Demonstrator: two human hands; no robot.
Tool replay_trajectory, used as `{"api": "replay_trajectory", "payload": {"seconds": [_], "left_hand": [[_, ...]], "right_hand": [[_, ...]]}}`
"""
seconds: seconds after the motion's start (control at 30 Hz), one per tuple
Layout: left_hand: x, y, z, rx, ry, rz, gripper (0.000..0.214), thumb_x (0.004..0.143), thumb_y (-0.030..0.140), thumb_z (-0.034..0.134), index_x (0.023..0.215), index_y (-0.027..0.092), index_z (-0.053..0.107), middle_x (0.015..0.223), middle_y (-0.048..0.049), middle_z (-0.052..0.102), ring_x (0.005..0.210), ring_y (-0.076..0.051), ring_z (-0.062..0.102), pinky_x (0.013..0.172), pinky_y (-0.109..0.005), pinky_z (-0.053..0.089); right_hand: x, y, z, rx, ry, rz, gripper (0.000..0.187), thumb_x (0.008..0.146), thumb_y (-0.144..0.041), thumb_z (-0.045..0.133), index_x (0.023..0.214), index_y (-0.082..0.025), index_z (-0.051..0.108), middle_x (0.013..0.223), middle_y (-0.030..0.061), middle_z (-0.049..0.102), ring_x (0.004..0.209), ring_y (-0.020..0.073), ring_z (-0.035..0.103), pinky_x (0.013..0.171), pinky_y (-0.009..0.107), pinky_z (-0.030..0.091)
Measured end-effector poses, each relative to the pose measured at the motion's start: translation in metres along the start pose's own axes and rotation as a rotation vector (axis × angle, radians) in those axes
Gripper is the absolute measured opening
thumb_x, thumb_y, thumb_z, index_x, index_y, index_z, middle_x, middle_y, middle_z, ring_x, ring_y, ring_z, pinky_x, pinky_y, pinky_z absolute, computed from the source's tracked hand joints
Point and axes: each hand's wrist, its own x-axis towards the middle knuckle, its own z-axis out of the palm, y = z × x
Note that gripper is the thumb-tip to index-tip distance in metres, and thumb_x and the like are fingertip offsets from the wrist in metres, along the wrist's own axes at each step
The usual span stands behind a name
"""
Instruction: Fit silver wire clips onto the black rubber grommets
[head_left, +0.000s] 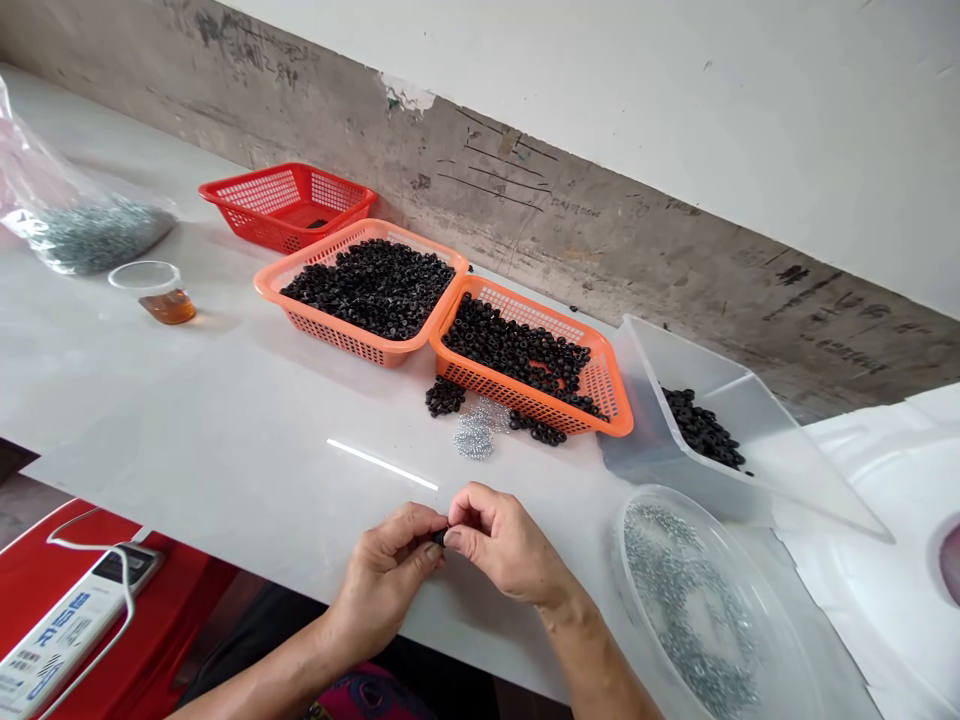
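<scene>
My left hand [384, 572] has its thumb and forefinger pinched on a small black grommet [439, 537], just above the table's front edge. Against it, my right hand [508, 545] is closed too, thumb and forefinger pressed together at the grommet's right side. Whatever tiny thing sits between those right fingertips is hidden. Beyond the hands lies a small pile of shiny metal rings or balls [474, 440], too fine to tell. Loose black grommets lie to its left [445, 396] and right [538, 428].
Orange baskets [330, 338] [517, 402] hold black grommets; a red basket [289, 235] stands behind. At right are a clear bin [645, 455] and a round tub of metal bits [686, 610]. Leftward stand a cup [169, 305] and a plastic bag [90, 235].
</scene>
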Motion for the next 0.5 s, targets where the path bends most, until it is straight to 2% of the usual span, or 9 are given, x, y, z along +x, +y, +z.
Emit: {"api": "replay_trajectory", "payload": {"seconds": [0.17, 0.3, 0.43, 0.5], "left_hand": [[-0.001, 0.0, 0.0, -0.055, 0.016, -0.05, 0.017, 0.079, 0.02, 0.059, 0.093, 0.022, 0.068, 0.086, -0.0033, 0.06, 0.07, -0.014, 0.055, 0.065, -0.026, 0.045], [-0.001, -0.004, -0.001, -0.202, 0.026, -0.104, 0.017, 0.077, 0.022, 0.063, 0.093, 0.022, 0.068, 0.085, -0.002, 0.059, 0.066, -0.012, 0.056, 0.063, -0.025, 0.045], [-0.001, -0.005, -0.003, -0.265, 0.032, -0.16, 0.019, 0.077, 0.022, 0.064, 0.095, 0.02, 0.067, 0.072, -0.0003, 0.059, 0.066, -0.012, 0.056, 0.064, -0.023, 0.044], [-0.001, -0.004, -0.004, -0.294, 0.023, -0.181, 0.019, 0.076, 0.023, 0.065, 0.095, 0.019, 0.067, 0.07, -0.0003, 0.06, 0.065, -0.011, 0.056, 0.063, -0.023, 0.044]], "right_hand": [[0.002, 0.006, -0.004, 0.015, 0.03, -0.004, 0.02, 0.078, -0.031, 0.062, 0.075, -0.017, 0.048, 0.064, -0.0044, 0.043, 0.058, 0.0084, 0.036, 0.051, 0.021, 0.03], [0.005, 0.013, -0.014, 0.057, 0.104, -0.038, 0.023, 0.086, -0.039, 0.05, 0.077, -0.017, 0.048, 0.065, -0.0032, 0.045, 0.056, 0.0083, 0.039, 0.051, 0.021, 0.031], [0.011, 0.015, -0.021, -0.157, 0.299, -0.021, 0.021, 0.089, -0.035, 0.044, 0.076, -0.018, 0.049, 0.063, -0.0031, 0.046, 0.056, 0.0098, 0.041, 0.053, 0.022, 0.034], [0.017, 0.012, -0.024, -0.304, 0.341, -0.054, 0.016, 0.088, -0.03, 0.045, 0.078, -0.019, 0.052, 0.063, -0.0028, 0.047, 0.058, 0.0109, 0.043, 0.055, 0.023, 0.037]]}}
